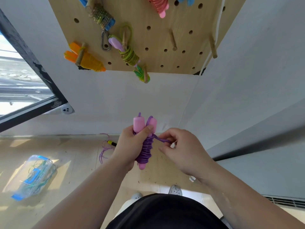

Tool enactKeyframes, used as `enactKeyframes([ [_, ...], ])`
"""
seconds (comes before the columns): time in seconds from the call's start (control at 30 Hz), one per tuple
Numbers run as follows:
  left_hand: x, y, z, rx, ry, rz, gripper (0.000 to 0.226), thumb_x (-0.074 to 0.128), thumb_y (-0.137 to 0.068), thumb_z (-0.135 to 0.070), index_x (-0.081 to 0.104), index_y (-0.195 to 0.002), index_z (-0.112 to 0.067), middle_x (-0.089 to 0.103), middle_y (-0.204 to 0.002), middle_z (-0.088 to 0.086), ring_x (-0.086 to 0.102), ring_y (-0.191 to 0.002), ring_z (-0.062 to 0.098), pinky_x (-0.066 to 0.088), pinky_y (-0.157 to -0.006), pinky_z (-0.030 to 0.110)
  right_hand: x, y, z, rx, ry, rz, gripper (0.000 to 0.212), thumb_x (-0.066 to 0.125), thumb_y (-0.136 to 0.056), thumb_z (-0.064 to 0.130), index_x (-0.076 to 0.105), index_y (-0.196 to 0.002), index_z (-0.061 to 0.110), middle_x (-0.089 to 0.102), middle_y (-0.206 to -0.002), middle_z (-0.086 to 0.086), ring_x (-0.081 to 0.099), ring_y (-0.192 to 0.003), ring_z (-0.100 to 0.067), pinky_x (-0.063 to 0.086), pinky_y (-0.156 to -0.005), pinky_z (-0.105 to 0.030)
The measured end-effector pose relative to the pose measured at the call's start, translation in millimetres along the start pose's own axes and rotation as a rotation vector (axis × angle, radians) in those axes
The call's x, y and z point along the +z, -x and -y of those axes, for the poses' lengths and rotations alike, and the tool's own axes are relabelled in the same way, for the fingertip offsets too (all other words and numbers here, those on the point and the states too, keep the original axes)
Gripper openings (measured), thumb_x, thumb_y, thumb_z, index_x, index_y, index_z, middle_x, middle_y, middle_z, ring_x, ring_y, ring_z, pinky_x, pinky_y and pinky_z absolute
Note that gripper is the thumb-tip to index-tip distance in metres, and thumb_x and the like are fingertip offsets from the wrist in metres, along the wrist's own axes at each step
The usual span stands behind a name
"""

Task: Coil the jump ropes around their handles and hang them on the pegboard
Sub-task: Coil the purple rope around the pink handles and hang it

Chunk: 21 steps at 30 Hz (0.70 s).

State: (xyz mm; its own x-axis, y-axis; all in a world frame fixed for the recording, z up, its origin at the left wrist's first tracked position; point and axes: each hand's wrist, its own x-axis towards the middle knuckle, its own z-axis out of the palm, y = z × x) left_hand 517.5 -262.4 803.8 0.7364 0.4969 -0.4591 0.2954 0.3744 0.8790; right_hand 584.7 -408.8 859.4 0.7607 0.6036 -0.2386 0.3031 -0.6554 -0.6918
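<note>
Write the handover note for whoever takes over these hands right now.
Left hand grips the two pink plastic handles with the purple rope coiled round them. Right hand pinches the rope's loose end beside the coil.
Done: several coiled ropes hang on the wooden pegboard.
Left: secure this end, hang it on a bare wooden peg; a yellow-handled rope lies on the floor, more in the clear plastic box.

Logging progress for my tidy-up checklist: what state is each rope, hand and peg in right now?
Purple rope: mostly coiled round its pink handles, tail loose.
Left hand: grips the coiled handles.
Right hand: pinches the loose tail.
Orange rope: coiled, hung on the pegboard.
Green rope: coiled, hung on the pegboard.
Middle peg: bare.
Rope on floor: uncoiled.
</note>
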Motion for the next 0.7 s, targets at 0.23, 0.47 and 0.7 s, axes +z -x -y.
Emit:
enactKeyframes([
  [0.23,-1.3,12.9,2.7,-0.068,-0.081,0.248,0.019,0.061,-0.1,-0.021,0.063,-0.112,-0.006,0.069,-0.091,0.021,0.066,-0.073,0.023,0.057,-0.065,0.037,-15.3,-15.8,8.4,-0.496,0.124,0.083,0.016,0.069,-0.088,0.009,0.071,-0.087,0.025,0.057,-0.083,0.014,0.057,-0.08,-0.007,0.042,-0.071,-0.016],
  [0.47,-17.0,28.2,-14.3,0.045,-0.108,0.425,0.04,0.058,-0.076,-0.03,0.058,-0.101,0.001,0.06,-0.084,0.017,0.059,-0.074,0.031,0.051,-0.066,0.045,-28.8,-21.1,11.6,-0.317,-0.16,0.046,0.019,0.09,-0.073,0.019,0.075,-0.084,0.024,0.065,-0.069,0.007,0.055,-0.061,-0.004,0.04,-0.06,-0.012],
  [0.7,-12.8,35.5,-13.7,0.24,-0.221,0.372,0.033,0.078,-0.078,-0.044,0.067,-0.094,-0.018,0.069,-0.081,0.01,0.067,-0.07,0.018,0.059,-0.066,0.037,-25.1,-19.6,6.7,-0.263,-0.228,-0.078,0.027,0.09,-0.062,0.039,0.074,-0.074,0.021,0.064,-0.067,0.005,0.052,-0.059,-0.005,0.042,-0.056,-0.017],
])
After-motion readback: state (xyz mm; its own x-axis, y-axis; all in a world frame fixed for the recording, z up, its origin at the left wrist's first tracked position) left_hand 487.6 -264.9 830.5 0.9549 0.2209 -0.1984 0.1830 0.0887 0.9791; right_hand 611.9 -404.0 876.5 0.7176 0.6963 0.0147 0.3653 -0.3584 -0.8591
